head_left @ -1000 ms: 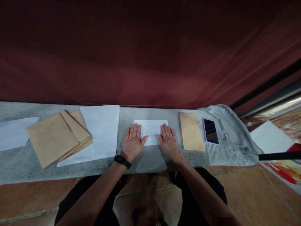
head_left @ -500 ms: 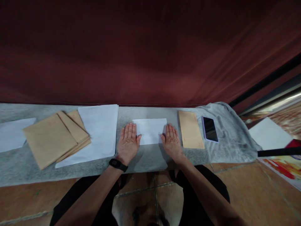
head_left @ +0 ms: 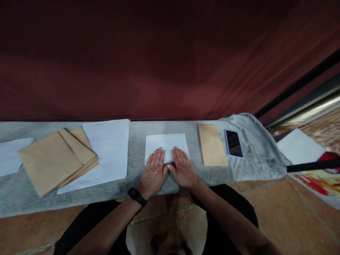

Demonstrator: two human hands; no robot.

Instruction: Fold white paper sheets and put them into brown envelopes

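A white sheet of paper (head_left: 166, 141), apparently folded, lies flat on the grey cloth in front of me. Flat on its near left part rests my left hand (head_left: 154, 170), fingers stretched out, a black band on the wrist. My right hand (head_left: 183, 170) lies flat on the near right part, fingers also stretched. The two thumbs almost meet at the paper's near edge, which the hands partly hide. Right of the paper is a brown envelope (head_left: 212, 145). To the left lies a stack of larger white paper (head_left: 111, 152).
Several brown envelopes (head_left: 50, 156) overlap the white stack, and another white sheet (head_left: 13, 156) lies at far left. A phone (head_left: 234, 143) sits right of the single envelope. The narrow grey cloth surface (head_left: 138, 141) runs along a dark red hanging cloth (head_left: 159, 71).
Both hands have moved inward and nearer to me, from the paper's left and right sides to its near edge. The view has shifted slightly.
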